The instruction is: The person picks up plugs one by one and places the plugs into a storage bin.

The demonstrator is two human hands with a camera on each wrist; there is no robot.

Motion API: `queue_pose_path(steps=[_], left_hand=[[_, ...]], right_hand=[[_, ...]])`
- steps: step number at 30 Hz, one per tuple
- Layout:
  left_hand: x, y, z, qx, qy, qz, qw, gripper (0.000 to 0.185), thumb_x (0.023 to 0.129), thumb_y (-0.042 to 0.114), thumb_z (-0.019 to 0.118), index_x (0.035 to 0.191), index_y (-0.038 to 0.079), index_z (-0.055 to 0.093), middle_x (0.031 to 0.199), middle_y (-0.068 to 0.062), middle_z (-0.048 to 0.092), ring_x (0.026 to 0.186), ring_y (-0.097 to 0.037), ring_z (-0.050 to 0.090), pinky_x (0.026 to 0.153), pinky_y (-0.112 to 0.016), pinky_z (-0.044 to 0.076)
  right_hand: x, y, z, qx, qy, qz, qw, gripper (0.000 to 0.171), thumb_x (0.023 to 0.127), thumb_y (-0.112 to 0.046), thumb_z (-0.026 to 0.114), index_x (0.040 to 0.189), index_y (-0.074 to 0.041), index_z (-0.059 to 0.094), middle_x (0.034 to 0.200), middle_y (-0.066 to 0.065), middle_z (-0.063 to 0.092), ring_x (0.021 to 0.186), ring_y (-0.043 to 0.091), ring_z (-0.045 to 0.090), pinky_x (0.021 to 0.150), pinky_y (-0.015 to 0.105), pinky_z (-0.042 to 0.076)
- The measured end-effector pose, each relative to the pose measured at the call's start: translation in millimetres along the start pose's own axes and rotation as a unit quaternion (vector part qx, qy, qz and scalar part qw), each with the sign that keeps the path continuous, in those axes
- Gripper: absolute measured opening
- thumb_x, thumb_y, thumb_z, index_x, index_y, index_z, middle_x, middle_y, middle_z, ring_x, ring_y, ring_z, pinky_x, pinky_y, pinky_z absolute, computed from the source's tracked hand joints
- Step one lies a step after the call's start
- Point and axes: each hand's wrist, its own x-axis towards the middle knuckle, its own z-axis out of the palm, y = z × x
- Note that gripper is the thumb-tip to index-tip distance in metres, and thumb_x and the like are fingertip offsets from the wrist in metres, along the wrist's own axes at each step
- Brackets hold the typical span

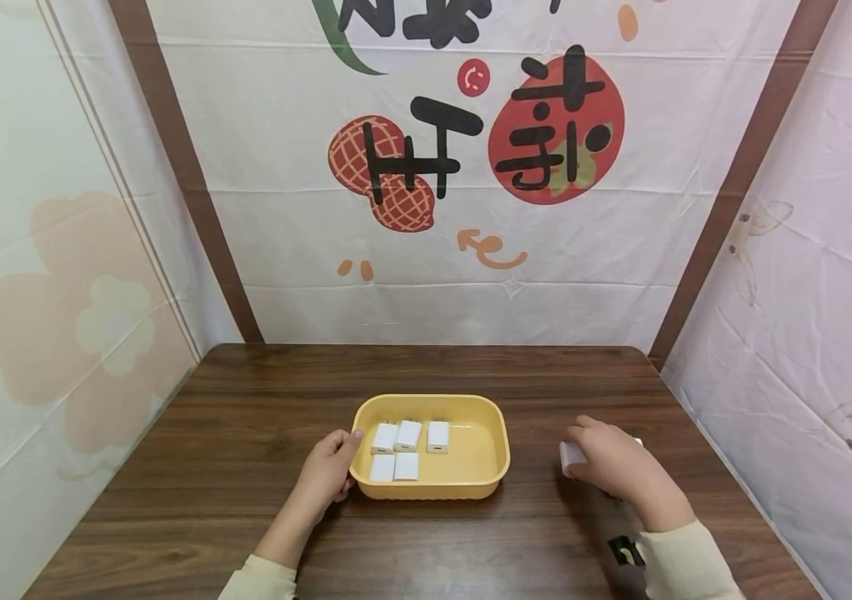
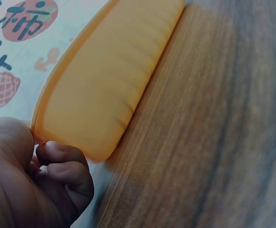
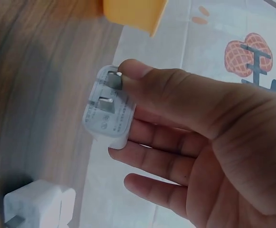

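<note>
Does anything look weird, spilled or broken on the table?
One thing looks a bit odd: a small dark patch with a yellowish mark, right by the right sleeve. It doesn't match the white chargers, and I can't tell what it is. I see nothing spilled or broken.

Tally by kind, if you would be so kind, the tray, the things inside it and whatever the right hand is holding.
Yellow tray: 1
White chargers: 6 (5 inside the tray, 1 in the right hand)
Total: 7
</note>
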Motion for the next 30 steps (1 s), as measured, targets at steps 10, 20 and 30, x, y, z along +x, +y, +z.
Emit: queue_pose_path(steps=[10,20,30], left_hand=[[1.0,-0.5,0.2,0.002,0.0,-0.002,1.0,0.043,0.108,0.043,0.051,0.101,0.001,0.06,0.056,-0.003,0.047,0.046,-0.015,0.041,0.041,-0.024,0.035],[2.2,-1.5,-0.5,0.005,-0.001,-0.006,1.0,0.044,0.107,0.044,0.05,0.101,0.002,0.06,0.057,-0.003,0.047,0.047,-0.014,0.042,0.042,-0.024,0.035],[2.5,-2.2,-0.8,-0.002,-0.003,0.002,1.0,0.044,0.108,0.043,0.05,0.101,0.001,0.059,0.056,-0.003,0.047,0.047,-0.015,0.042,0.041,-0.024,0.034]], right_hand=[[6.8,-14.7,-9.0,0.0,0.003,-0.019,1.0,0.04,0.081,-0.027,0.088,0.113,-0.008,0.073,0.101,0.002,0.063,0.083,0.015,0.062,0.074,0.038,0.055],[16.4,-22.5,-16.8,-0.005,0.014,-0.042,0.999,0.041,0.083,-0.028,0.087,0.116,-0.009,0.073,0.104,0.001,0.064,0.087,0.017,0.064,0.076,0.037,0.055],[25.6,-35.7,-27.0,-0.004,0.043,-0.082,0.996,0.039,0.081,-0.025,0.089,0.112,-0.008,0.074,0.1,0.0,0.062,0.083,0.015,0.062,0.075,0.035,0.055]])
